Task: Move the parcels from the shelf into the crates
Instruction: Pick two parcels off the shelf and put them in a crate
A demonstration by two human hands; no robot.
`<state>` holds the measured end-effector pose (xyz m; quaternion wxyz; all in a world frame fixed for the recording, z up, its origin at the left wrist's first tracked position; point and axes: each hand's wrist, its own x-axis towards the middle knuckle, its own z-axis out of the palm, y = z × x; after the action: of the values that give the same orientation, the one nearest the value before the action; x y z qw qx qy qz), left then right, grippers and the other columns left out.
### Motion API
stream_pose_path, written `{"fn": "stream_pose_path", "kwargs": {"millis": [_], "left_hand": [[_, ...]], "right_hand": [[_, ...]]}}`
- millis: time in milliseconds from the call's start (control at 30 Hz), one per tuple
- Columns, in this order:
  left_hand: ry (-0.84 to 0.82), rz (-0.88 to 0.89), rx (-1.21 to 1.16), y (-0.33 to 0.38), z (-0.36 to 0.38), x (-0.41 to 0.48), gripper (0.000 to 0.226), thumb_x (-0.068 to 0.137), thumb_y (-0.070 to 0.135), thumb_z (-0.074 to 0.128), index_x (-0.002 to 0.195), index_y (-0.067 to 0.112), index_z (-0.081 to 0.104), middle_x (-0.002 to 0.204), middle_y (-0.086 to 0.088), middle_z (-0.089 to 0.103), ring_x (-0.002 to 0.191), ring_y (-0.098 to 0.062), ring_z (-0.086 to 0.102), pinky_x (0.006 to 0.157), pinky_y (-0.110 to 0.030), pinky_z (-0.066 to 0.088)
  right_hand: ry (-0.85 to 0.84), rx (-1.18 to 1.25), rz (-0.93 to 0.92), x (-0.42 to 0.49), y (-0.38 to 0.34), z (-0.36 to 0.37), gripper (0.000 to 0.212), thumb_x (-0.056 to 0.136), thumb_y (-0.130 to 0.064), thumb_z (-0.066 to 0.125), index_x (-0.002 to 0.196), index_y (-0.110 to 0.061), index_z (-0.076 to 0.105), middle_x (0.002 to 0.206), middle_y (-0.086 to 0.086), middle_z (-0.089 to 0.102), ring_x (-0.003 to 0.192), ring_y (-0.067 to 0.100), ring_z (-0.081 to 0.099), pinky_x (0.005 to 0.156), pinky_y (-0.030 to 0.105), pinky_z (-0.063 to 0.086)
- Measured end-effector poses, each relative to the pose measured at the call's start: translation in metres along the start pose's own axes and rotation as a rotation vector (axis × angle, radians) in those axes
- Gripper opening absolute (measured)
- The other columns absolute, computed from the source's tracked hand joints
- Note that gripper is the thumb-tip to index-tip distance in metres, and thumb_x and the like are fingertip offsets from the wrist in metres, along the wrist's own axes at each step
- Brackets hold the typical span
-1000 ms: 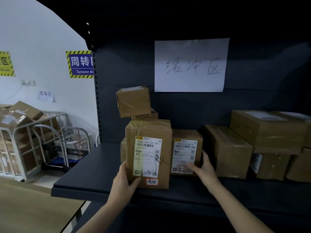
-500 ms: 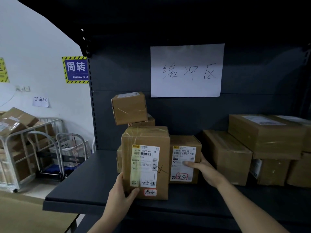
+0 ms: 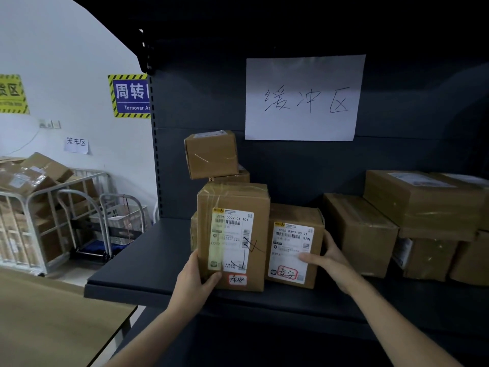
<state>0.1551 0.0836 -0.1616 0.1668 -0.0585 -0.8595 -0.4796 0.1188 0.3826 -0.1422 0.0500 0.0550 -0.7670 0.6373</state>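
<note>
This looks like the picking-up step. The left hand [image 3: 197,276] wraps round the bottom corner of the tall box [image 3: 232,234]. The right hand [image 3: 330,260] holds the side of the short box [image 3: 293,245] beside it. Both boxes stand on the dark shelf [image 3: 148,255]. Next, I think, they must be lifted off and carried to crates.

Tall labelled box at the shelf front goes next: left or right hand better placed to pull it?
Left. The left hand grips the tall box at its lower left corner, thumb across the front face. The right hand holds the shorter box beside it and does not touch the tall one.
</note>
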Motion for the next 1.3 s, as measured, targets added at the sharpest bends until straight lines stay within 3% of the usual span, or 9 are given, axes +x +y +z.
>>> {"fn": "stream_pose_path", "kwargs": {"millis": [267, 367, 533, 667, 833, 967, 1100, 1200, 1300], "left_hand": [[0.014, -0.020, 0.016, 0.005, 0.001, -0.003, 0.055, 0.083, 0.015, 0.066, 0.131, 0.014, 0.040, 0.116, 0.002, 0.058, 0.107, -0.017, 0.055, 0.087, -0.024, 0.043], [0.010, -0.033, 0.015, 0.004, 0.002, -0.003, 0.057, 0.084, 0.015, 0.066, 0.133, 0.013, 0.038, 0.120, -0.001, 0.058, 0.111, -0.018, 0.055, 0.090, -0.025, 0.044], [0.004, -0.050, 0.000, 0.004, 0.003, -0.003, 0.060, 0.084, 0.014, 0.066, 0.135, 0.012, 0.036, 0.124, -0.003, 0.057, 0.114, -0.020, 0.054, 0.093, -0.029, 0.045], [0.010, -0.057, -0.003, 0.002, 0.002, -0.004, 0.060, 0.084, 0.014, 0.066, 0.135, 0.012, 0.035, 0.126, -0.004, 0.057, 0.117, -0.022, 0.053, 0.095, -0.032, 0.045], [0.050, -0.065, -0.014, 0.002, -0.008, -0.013, 0.054, 0.084, 0.017, 0.066, 0.131, 0.012, 0.040, 0.116, -0.001, 0.058, 0.112, -0.020, 0.055, 0.089, -0.029, 0.047], [0.114, -0.080, -0.037, -0.002, -0.025, -0.030, 0.051, 0.083, 0.018, 0.068, 0.127, 0.013, 0.044, 0.112, 0.001, 0.059, 0.105, -0.018, 0.057, 0.088, -0.031, 0.049], [0.226, -0.092, -0.082, -0.009, -0.053, -0.052, 0.045, 0.081, 0.017, 0.070, 0.120, 0.017, 0.048, 0.104, 0.005, 0.061, 0.097, -0.013, 0.059, 0.080, -0.024, 0.049], [0.323, -0.109, -0.125, -0.016, -0.078, -0.069, 0.041, 0.078, 0.019, 0.073, 0.111, 0.023, 0.049, 0.099, 0.008, 0.063, 0.095, -0.010, 0.061, 0.077, -0.026, 0.051], [0.414, -0.124, -0.137, -0.020, -0.104, -0.087, 0.038, 0.077, 0.021, 0.074, 0.105, 0.024, 0.048, 0.097, 0.008, 0.061, 0.092, -0.007, 0.059, 0.068, -0.020, 0.050]], "right_hand": [[-0.022, 0.032, -0.020, -0.032, -0.004, 0.002, 0.109, 0.038, -0.042, 0.081, 0.136, -0.030, 0.035, 0.120, -0.004, 0.061, 0.111, 0.009, 0.055, 0.079, 0.021, 0.046], [-0.051, 0.048, -0.006, -0.039, -0.006, 0.003, 0.100, 0.044, -0.040, 0.083, 0.133, -0.033, 0.038, 0.114, -0.008, 0.065, 0.109, 0.007, 0.057, 0.080, 0.021, 0.045], [0.005, 0.006, 0.033, -0.047, 0.002, 0.013, 0.084, 0.064, -0.031, 0.077, 0.138, -0.029, 0.036, 0.117, -0.009, 0.062, 0.116, 0.015, 0.054, 0.103, 0.035, 0.040], [0.017, 0.002, 0.028, -0.052, 0.002, 0.020, 0.072, 0.077, -0.021, 0.072, 0.139, -0.027, 0.035, 0.115, -0.012, 0.061, 0.112, 0.014, 0.056, 0.098, 0.031, 0.042], [-0.002, 0.015, -0.005, -0.056, -0.006, 0.028, 0.065, 0.082, -0.022, 0.068, 0.138, -0.029, 0.037, 0.115, -0.014, 0.061, 0.108, 0.008, 0.057, 0.085, 0.021, 0.046], [-0.041, 0.023, -0.044, -0.057, -0.013, 0.042, 0.062, 0.082, -0.023, 0.067, 0.137, -0.029, 0.038, 0.117, -0.013, 0.060, 0.111, 0.009, 0.056, 0.093, 0.025, 0.044], [-0.114, 0.047, -0.072, -0.059, -0.020, 0.071, 0.056, 0.083, -0.022, 0.066, 0.131, -0.032, 0.040, 0.111, -0.016, 0.060, 0.107, 0.009, 0.058, 0.090, 0.024, 0.045], [-0.190, 0.082, -0.093, -0.058, -0.026, 0.097, 0.052, 0.083, -0.021, 0.066, 0.127, -0.034, 0.042, 0.110, -0.015, 0.063, 0.100, 0.004, 0.061, 0.077, 0.019, 0.051], [-0.277, 0.110, -0.089, -0.054, -0.033, 0.128, 0.041, 0.082, -0.025, 0.066, 0.114, -0.042, 0.047, 0.107, -0.014, 0.065, 0.098, 0.007, 0.063, 0.082, 0.026, 0.051]]}}
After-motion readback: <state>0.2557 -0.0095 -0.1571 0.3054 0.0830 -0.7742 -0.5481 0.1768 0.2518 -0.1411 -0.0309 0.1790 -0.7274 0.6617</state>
